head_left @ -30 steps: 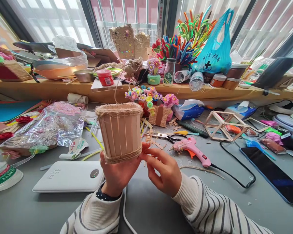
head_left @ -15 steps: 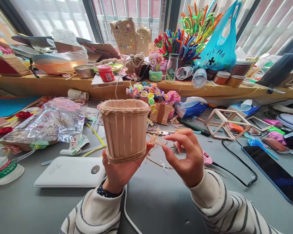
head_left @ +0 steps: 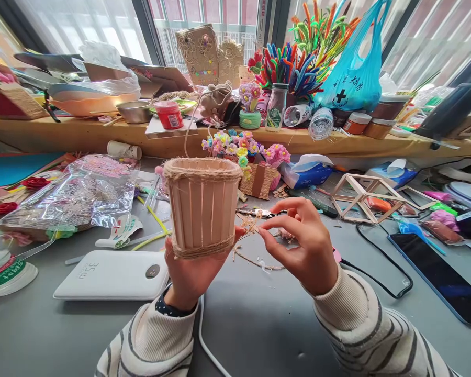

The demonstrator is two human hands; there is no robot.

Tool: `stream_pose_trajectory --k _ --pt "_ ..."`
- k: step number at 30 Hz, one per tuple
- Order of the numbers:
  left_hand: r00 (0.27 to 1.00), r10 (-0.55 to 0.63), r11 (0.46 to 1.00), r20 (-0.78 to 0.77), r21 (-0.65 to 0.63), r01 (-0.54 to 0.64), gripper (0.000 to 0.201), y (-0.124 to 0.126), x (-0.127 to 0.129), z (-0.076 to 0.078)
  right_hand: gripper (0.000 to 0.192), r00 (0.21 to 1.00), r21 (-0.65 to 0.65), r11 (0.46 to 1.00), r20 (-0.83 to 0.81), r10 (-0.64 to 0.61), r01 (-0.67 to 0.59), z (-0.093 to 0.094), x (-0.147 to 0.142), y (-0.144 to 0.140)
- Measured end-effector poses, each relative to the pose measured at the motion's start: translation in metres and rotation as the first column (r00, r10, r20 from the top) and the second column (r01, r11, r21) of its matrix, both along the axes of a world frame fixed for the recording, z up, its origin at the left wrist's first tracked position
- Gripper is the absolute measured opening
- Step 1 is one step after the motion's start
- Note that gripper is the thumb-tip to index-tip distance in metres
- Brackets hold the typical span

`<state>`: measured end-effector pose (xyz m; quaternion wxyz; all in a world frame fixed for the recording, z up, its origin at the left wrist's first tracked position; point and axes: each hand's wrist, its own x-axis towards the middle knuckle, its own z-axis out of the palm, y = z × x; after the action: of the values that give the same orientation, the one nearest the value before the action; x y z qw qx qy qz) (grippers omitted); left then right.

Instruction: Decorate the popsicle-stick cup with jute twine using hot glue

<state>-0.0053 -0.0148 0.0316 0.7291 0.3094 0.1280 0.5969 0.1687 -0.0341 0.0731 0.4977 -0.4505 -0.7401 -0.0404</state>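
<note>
A small basket (head_left: 203,212) of upright wooden craft sticks, with jute twine round its rim and base, is held up in front of me. My left hand (head_left: 192,272) is wrapped under and behind it, with most fingers hidden by the basket. To its right, my right hand (head_left: 300,243) is closed in a pinch, thumb and index fingertips together. Whatever the pinch holds, if anything, is too small to make out. Behind those fingertips lie twine scraps (head_left: 250,224), and a curved piece of twine (head_left: 259,264) rests on the table.
A white power bank (head_left: 105,276) lies left of the basket and a phone (head_left: 435,277) at the far right. A black cord (head_left: 388,290) with a pink switch runs near my right wrist. Behind stand a wooden stick frame (head_left: 367,199) and a crowded shelf (head_left: 102,137).
My right thumb and index finger have come together from a gap. The basket has shifted slightly to the right in the view.
</note>
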Motion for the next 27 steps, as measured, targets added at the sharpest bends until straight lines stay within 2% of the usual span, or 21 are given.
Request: stream_pose_trajectory --k 12,15,22,27 --pt "0.998 0.04 0.999 -0.04 0.003 -0.04 0.058 -0.003 0.0031 0.002 0.012 0.997 -0.091 0.993 0.038 0.074 -0.07 -0.0027 -0.0006 0.0019" --pt "0.999 -0.002 1.0 -0.037 0.013 0.002 0.057 -0.0042 0.0029 0.0008 0.01 0.998 -0.091 0.994 0.028 0.06 -0.057 -0.0042 -0.0017 0.0016" --pt "0.999 -0.008 1.0 -0.047 0.008 0.008 0.059 -0.0041 -0.0002 -0.0054 0.006 0.999 -0.064 0.997 0.011 0.034 -0.033 -0.0063 -0.0033 0.0021" --pt "0.999 -0.031 0.999 -0.037 0.016 0.032 0.055 -0.0047 0.0011 -0.0018 0.006 0.999 -0.029 0.999 0.038 0.021 -0.02 -0.0072 -0.0041 0.0023"
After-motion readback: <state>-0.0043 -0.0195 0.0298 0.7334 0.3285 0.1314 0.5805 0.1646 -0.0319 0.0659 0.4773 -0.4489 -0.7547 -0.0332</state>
